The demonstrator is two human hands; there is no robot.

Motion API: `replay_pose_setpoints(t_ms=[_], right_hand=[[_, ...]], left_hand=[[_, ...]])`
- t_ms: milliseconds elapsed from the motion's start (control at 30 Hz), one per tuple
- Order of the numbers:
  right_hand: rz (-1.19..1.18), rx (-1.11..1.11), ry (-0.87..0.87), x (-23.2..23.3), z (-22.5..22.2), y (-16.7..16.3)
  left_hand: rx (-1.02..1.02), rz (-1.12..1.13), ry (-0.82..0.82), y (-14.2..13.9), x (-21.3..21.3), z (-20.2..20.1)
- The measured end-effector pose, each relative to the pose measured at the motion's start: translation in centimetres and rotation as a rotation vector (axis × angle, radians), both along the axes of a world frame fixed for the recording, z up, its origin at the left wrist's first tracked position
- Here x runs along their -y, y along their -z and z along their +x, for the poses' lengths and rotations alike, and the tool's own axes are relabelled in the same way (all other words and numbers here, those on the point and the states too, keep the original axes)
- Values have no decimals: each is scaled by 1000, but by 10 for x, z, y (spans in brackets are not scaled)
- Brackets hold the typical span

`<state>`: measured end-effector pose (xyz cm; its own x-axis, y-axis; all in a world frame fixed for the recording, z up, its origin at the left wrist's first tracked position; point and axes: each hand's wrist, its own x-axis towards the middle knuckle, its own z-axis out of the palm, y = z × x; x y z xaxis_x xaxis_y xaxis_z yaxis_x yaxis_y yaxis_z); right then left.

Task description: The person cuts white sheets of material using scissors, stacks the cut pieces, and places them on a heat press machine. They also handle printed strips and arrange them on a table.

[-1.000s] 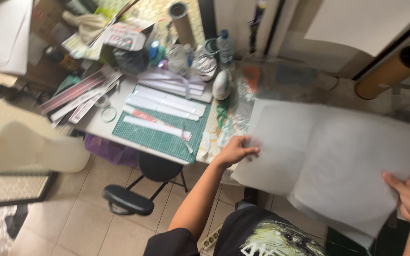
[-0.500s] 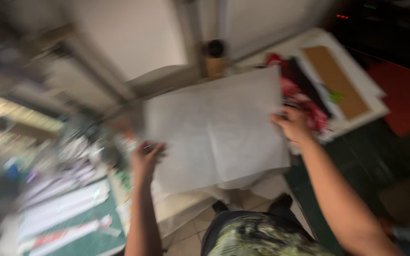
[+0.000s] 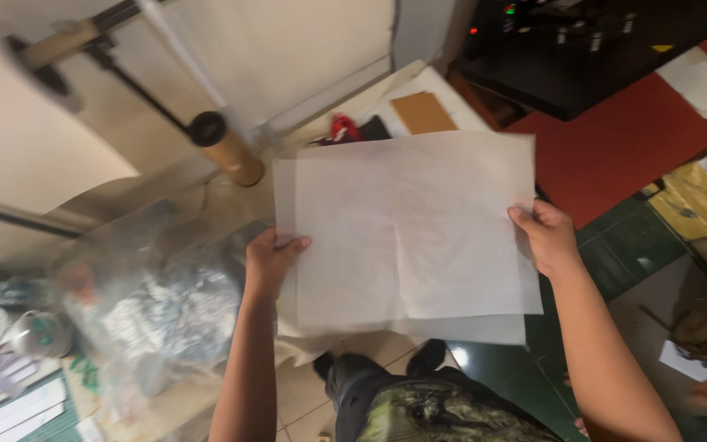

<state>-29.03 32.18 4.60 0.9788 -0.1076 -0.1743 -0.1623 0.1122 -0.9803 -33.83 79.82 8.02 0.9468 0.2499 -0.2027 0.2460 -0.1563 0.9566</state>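
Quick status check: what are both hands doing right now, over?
Left hand grips white paper sheets at left edge. Right hand grips right edge. Sheets held flat in the air, nothing covering them.

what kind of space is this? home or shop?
Probably a small craft or print workshop: both hands hold large translucent paper sheets, a cardboard-core paper roll hangs on a rack, and a green cutting mat lies at lower left.

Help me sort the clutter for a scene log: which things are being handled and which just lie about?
Handled:
left hand
right hand
white sheets of paper, held at both side edges

Lying about:
cardboard tube
clear plastic wrap
brown card
red mat
yellow package
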Motion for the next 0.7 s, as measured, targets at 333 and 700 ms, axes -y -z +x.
replay_pose_setpoints(t_ms=[333, 700], right_hand=[[-86, -200, 220, 184, 35, 57], [-183, -395, 180, 440, 114, 105]], left_hand=[[-35, -193, -79, 94, 88, 118], [-153, 1253, -286, 108, 147, 216]])
